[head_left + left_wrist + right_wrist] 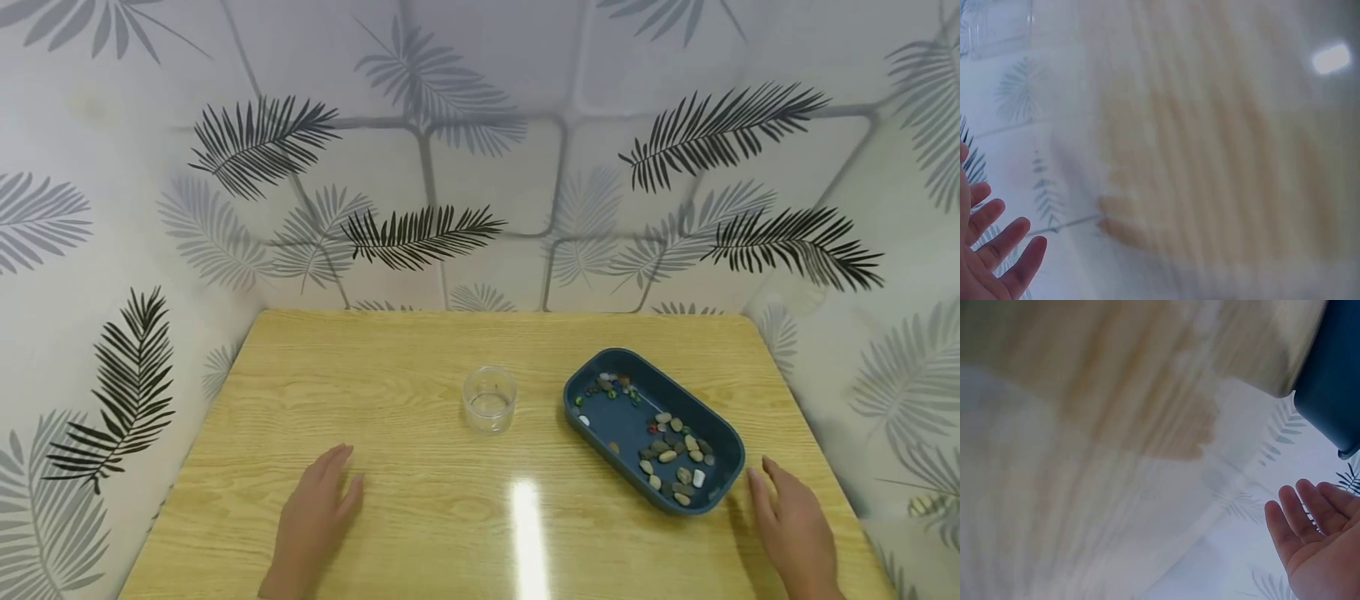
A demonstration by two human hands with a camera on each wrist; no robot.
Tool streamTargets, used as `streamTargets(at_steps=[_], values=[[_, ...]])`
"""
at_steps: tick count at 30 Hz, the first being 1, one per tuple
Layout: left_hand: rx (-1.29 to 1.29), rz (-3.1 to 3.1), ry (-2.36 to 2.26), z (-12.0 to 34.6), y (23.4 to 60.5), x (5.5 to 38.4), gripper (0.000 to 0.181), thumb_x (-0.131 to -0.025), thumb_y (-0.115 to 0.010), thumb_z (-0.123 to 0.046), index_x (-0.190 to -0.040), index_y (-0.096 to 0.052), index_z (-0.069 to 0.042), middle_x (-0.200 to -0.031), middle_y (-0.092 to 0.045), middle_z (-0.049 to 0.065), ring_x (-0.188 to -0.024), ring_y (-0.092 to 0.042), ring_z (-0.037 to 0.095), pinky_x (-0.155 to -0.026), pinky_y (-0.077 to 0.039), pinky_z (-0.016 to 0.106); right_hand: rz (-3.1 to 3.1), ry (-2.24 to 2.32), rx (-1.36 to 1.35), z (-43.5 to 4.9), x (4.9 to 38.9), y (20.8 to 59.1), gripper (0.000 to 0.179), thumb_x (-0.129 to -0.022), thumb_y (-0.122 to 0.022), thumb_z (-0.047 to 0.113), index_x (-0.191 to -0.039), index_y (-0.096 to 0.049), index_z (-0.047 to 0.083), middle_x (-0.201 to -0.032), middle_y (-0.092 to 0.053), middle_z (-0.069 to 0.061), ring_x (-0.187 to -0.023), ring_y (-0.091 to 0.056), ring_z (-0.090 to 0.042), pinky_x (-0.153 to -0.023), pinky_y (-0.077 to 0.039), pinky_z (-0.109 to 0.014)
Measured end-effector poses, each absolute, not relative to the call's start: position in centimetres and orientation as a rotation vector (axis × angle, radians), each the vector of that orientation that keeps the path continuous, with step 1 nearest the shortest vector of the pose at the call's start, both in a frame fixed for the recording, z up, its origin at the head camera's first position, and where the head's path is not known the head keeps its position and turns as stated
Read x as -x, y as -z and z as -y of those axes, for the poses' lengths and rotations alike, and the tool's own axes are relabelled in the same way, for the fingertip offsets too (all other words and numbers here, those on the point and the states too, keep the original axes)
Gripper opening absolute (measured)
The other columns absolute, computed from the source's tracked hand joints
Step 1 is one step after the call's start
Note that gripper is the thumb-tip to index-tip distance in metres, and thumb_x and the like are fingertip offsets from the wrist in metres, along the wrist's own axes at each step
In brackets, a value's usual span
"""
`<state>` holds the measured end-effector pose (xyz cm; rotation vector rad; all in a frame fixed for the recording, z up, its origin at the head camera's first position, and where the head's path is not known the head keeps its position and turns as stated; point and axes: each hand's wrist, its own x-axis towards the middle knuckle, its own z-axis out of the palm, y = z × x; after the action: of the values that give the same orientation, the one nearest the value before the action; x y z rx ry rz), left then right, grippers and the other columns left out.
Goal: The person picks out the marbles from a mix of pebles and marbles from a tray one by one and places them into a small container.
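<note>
My left hand (313, 515) is at the left of the wooden table, its fingers relaxed and holding nothing. In the left wrist view the fingers (1002, 247) are spread apart. My right hand (797, 525) is beside the near right end of a dark blue tray (651, 382), empty, with relaxed fingers; whether it touches the rim I cannot tell. Pebbles (667, 456) lie mostly in the tray's near end, and small coloured glass-like pieces (612, 393) lie toward its far end. A clear round glass container (490, 402) stands upright left of the tray.
The light wooden table (390, 467) ends at the back against a wall (495, 175) with a leaf pattern. Similar walls close in at both sides. A bright reflection (528, 533) shows on the tabletop near the front.
</note>
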<state>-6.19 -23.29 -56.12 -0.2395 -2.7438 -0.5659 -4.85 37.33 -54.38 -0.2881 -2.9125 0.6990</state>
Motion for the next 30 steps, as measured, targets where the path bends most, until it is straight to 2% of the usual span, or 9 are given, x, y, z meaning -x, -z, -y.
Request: streamTargets(at_steps=[8,15,30], values=[[0.359,2.722,0.632,21.0,56.4,7.2,0.038,-0.087,-0.056,-0.027,-0.12,-0.051,-0.009,-0.119,-0.051,0.007,-0.107,-0.049,0.024,-0.08,-0.048,0.037,2.848,-0.736,0.378,-36.4,5.5,54.1,0.056,-0.096,-0.03,0.036,-0.126,-0.04,-0.011,-0.118,-0.045,-0.031,-0.1,-0.043,-0.047,-0.078,-0.035,-0.057],[0.393,2.716,0.692,19.0,56.3,7.9,0.031,-0.088,-0.056,-0.026,-0.114,-0.056,-0.01,-0.113,-0.055,0.004,-0.102,-0.052,0.021,-0.078,-0.05,0.034,2.764,-0.708,0.371,-36.1,5.7,54.3,0.049,-0.096,-0.035,0.029,-0.123,-0.044,-0.011,-0.113,-0.05,-0.03,-0.095,-0.048,-0.044,-0.076,-0.039,-0.054],[0.486,2.717,0.635,15.0,56.7,10.3,0.029,-0.089,-0.051,-0.031,-0.114,-0.057,-0.017,-0.111,-0.058,-0.002,-0.102,-0.054,0.016,-0.078,-0.049,0.03,2.732,-0.706,0.375,-34.6,7.2,53.9,0.048,-0.096,-0.035,0.029,-0.124,-0.044,-0.009,-0.113,-0.05,-0.028,-0.095,-0.051,-0.041,-0.077,-0.041,-0.052]])
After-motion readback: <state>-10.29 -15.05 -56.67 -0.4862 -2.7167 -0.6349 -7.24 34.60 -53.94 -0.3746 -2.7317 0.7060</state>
